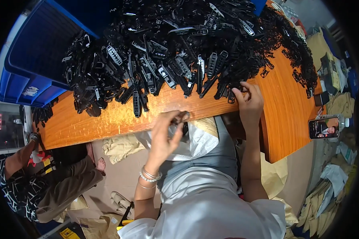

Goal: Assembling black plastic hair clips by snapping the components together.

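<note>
A large heap of black plastic parts (pixel 179 65), many of them long and slotted, covers the far side of the table. My left hand (pixel 163 137) is over the near table edge, its fingers closed on a small black plastic part (pixel 182 117) that is blurred. At the heap's right front edge is my right hand (pixel 250 99), thumb and fingers bent but apart. Its thumb is beside a small black looped piece (pixel 231 96); whether they touch I cannot tell. On my lap, below the table edge, lies an open white and tan bag (pixel 203 139).
The orange wooden table (pixel 285 119) curves around me. A blue plastic crate (pixel 36 85) stands at the left. A phone (pixel 323 128) with a lit screen is at the right edge. Another person (pixel 56 183) sits at the left. Tan sacks (pixel 323 199) are piled at the right.
</note>
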`<action>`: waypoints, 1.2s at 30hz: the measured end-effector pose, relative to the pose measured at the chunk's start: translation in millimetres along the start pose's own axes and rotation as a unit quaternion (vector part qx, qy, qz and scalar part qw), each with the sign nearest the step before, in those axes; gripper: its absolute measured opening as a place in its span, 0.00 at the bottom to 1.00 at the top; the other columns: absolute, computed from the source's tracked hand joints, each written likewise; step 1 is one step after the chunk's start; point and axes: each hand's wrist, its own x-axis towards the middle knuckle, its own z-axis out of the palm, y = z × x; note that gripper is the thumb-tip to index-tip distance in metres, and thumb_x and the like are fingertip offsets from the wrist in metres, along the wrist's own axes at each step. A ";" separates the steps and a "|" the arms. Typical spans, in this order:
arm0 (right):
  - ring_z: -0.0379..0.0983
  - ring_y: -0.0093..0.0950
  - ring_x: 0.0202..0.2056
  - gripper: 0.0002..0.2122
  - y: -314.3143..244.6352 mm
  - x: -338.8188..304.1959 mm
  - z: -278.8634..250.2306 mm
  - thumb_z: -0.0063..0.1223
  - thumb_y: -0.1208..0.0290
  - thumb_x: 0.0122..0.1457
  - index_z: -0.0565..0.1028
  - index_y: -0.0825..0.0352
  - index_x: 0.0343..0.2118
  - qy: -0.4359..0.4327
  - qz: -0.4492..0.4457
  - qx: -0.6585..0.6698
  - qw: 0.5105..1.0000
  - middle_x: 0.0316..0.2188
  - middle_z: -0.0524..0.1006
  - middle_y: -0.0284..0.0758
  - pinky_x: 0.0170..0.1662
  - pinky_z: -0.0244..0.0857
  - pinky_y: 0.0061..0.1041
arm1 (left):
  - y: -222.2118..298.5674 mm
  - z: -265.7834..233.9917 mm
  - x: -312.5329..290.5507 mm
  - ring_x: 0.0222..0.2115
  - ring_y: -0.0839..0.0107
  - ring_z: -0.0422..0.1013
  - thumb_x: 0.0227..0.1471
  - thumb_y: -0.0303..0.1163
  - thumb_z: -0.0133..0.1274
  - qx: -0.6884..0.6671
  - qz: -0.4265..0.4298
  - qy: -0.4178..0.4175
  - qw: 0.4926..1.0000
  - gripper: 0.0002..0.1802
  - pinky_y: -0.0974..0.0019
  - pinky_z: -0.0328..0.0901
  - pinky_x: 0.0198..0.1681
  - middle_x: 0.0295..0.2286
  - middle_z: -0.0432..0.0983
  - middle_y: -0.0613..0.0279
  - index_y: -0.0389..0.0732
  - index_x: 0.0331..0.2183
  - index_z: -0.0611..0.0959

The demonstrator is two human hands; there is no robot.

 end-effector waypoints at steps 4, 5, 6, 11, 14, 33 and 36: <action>0.57 0.14 0.19 0.08 12.0 -1.6 0.2 0.56 0.79 0.46 0.72 0.72 0.31 -0.038 0.048 0.106 0.992 0.21 0.66 0.29 0.23 0.54 0.13 | 10.5 26.8 4.5 0.32 0.67 0.69 0.36 0.19 0.54 -0.053 0.029 -0.044 0.997 0.17 0.71 0.62 0.37 0.31 0.71 0.55 0.34 0.35 0.74; 0.57 0.12 0.20 0.08 14.9 -2.6 -0.9 0.56 0.80 0.46 0.72 0.72 0.31 -0.060 0.076 0.146 0.985 0.21 0.67 0.27 0.23 0.53 0.12 | 11.4 31.1 5.5 0.32 0.67 0.69 0.36 0.19 0.54 -0.054 0.029 -0.046 0.997 0.17 0.71 0.62 0.37 0.31 0.71 0.55 0.34 0.35 0.74; 0.57 0.12 0.20 0.08 16.5 -3.3 -2.6 0.56 0.80 0.46 0.72 0.72 0.31 -0.060 0.077 0.145 0.985 0.21 0.67 0.27 0.23 0.53 0.12 | 12.2 34.8 6.6 0.32 0.67 0.69 0.36 0.19 0.54 -0.074 0.025 -0.055 0.995 0.17 0.71 0.62 0.37 0.31 0.71 0.56 0.34 0.35 0.74; 0.59 0.09 0.18 0.07 23.2 -1.6 -13.0 0.54 0.81 0.47 0.71 0.71 0.30 -0.117 0.210 0.333 0.912 0.19 0.68 0.24 0.20 0.50 0.07 | 20.4 44.2 15.3 0.26 0.74 0.66 0.37 0.19 0.55 -0.115 -0.023 -0.084 0.989 0.17 0.76 0.61 0.29 0.28 0.71 0.61 0.35 0.35 0.75; 0.59 0.09 0.16 0.06 19.0 4.1 -23.4 0.54 0.81 0.47 0.71 0.69 0.30 -0.151 0.270 0.368 0.877 0.16 0.67 0.22 0.17 0.49 0.07 | 16.0 53.9 17.3 0.20 0.75 0.63 0.36 0.21 0.57 -0.139 -0.062 -0.085 0.985 0.18 0.75 0.60 0.24 0.25 0.69 0.61 0.34 0.35 0.75; 0.67 0.31 0.24 0.06 -31.9 -32.3 -38.7 0.52 0.82 0.40 0.71 0.71 0.24 -0.164 -0.198 -0.003 0.966 0.23 0.67 0.35 0.24 0.63 0.24 | 23.1 72.4 27.4 0.17 0.79 0.61 0.36 0.20 0.58 -0.197 -0.038 -0.093 0.975 0.18 0.77 0.58 0.22 0.20 0.67 0.64 0.34 0.35 0.77; 0.68 0.32 0.25 0.06 -36.9 -33.8 -38.8 0.53 0.82 0.40 0.73 0.70 0.25 -0.189 -0.212 -0.012 0.959 0.24 0.68 0.37 0.26 0.63 0.26 | 20.4 70.1 28.6 0.17 0.78 0.62 0.35 0.19 0.58 -0.162 0.014 -0.097 0.982 0.19 0.76 0.58 0.21 0.20 0.67 0.62 0.34 0.36 0.76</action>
